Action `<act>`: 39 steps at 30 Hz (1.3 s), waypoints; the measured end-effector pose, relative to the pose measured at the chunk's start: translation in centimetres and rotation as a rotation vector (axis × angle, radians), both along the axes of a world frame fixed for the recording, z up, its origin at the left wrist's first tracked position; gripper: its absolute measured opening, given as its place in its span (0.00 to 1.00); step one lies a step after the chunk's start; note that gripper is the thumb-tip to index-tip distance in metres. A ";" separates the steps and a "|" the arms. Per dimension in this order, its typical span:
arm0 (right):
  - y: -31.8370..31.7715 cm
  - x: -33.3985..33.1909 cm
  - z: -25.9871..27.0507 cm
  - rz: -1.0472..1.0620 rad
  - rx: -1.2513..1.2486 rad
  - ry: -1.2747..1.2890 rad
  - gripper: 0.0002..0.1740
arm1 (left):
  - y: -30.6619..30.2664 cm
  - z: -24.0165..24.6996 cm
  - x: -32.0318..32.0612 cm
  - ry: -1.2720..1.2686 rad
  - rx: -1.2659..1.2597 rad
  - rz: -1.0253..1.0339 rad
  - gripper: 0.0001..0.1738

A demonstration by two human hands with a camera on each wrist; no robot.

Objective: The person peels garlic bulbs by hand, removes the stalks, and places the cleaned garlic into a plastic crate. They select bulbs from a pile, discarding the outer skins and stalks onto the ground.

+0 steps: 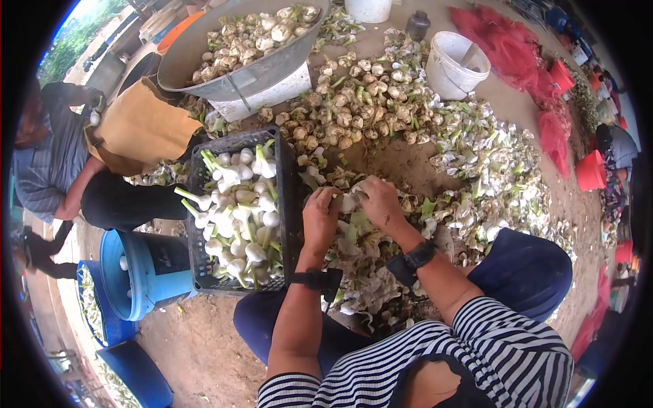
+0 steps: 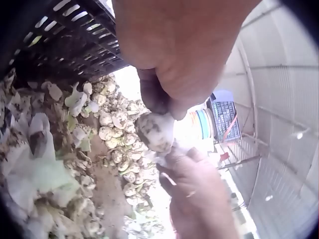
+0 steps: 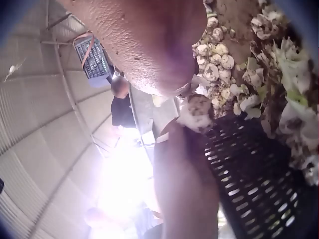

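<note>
Between the two hands, in front of the knees, is a garlic bulb (image 2: 157,133) with brown soil patches on its white skin. My left hand (image 1: 320,219) grips it with thumb and fingers. From the other side my right hand (image 1: 382,207) pinches it at its edge, where pale skin shows in the left wrist view. Left of the hands stands a black plastic crate (image 1: 290,217) heaped with clean white garlic bulbs (image 1: 241,224) on green stems. Under and around the hands lie loose garlic skins (image 1: 360,251).
Unpeeled garlic (image 1: 354,112) is piled on the ground ahead, below a large metal basin (image 1: 238,85) of more bulbs. A white bucket (image 1: 452,75) stands beyond, near red netting (image 1: 496,47). At left are a blue bucket (image 1: 139,272) and a seated person (image 1: 51,149).
</note>
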State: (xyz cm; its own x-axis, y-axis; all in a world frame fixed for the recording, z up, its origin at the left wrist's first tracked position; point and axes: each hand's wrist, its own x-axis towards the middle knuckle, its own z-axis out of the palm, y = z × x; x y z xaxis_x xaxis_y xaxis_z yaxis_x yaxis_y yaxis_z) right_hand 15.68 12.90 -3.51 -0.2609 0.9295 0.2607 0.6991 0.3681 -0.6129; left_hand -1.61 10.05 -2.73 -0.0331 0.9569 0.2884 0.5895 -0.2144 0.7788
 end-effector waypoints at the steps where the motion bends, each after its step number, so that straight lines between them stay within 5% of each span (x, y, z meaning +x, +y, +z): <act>1: 0.2 0.1 -0.1 -0.022 0.116 -0.108 0.09 | 0.1 0.4 -0.1 -0.122 -0.124 0.011 0.07; 4: 0.4 0.0 0.4 -0.032 0.240 -0.219 0.10 | 0.2 1.0 -0.4 -0.623 -0.386 0.043 0.05; 7: -0.4 -0.3 3.0 0.201 -0.103 -0.321 0.08 | 0.2 0.4 -0.9 -1.217 -0.412 0.121 0.07; 10: -1.0 -0.1 3.7 0.623 -0.617 0.451 0.06 | 0.6 -0.8 -2.2 -1.388 -0.449 0.290 0.10; 12: -0.3 0.3 3.2 0.507 -0.759 1.150 0.05 | 0.3 -1.4 -2.5 -1.357 -0.483 0.333 0.11; 14: 0.5 1.3 2.5 0.476 -0.769 1.352 0.06 | 0.1 -1.6 -2.2 -1.360 -0.515 0.359 0.12; 17: 2.8 3.3 0.8 0.619 -0.605 0.901 0.10 | 0.3 -1.1 -2.9 -1.472 -0.317 0.378 0.14; 18: 4.6 3.8 -3.9 0.440 -0.658 0.073 0.21 | 0.4 0.1 -3.5 -1.524 -0.243 0.351 0.17; 21: 5.1 4.3 -5.2 0.488 -0.591 -0.497 0.30 | 0.2 3.5 -4.5 -1.684 -0.007 0.687 0.27; 22: 5.5 3.8 -4.2 0.436 -0.636 -0.230 0.32 | 0.0 3.2 -4.6 -1.673 -0.011 0.642 0.30; 25: 9.3 2.5 -5.8 0.306 -0.563 0.033 0.32 | 0.1 0.7 -3.0 -1.466 -0.282 0.385 0.31; 29: 16.1 -1.7 -8.0 0.085 -0.265 0.058 0.27 | -0.3 1.9 0.7 -1.212 -0.531 0.084 0.22; 32: 21.1 -6.1 -12.3 -0.036 0.013 0.214 0.23 | -0.5 1.4 1.6 -1.066 -0.594 0.082 0.18; 35: 23.2 -7.8 -10.7 -0.066 -0.453 -0.209 0.20 | -0.4 2.0 1.6 -0.998 -0.659 0.108 0.17; 39: 22.1 -8.8 -16.6 -0.136 -0.313 -0.159 0.18 | -0.3 1.7 1.4 -1.025 -0.665 0.113 0.15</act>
State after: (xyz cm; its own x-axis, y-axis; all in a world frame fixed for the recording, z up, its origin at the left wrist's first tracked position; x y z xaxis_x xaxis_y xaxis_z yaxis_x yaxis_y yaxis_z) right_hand 6.91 35.02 -20.14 -0.1444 0.9866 -0.0758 0.8240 0.0774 -0.5612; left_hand -0.21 9.78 -1.03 -0.0497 0.8849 -0.4631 -0.3704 0.4142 0.8314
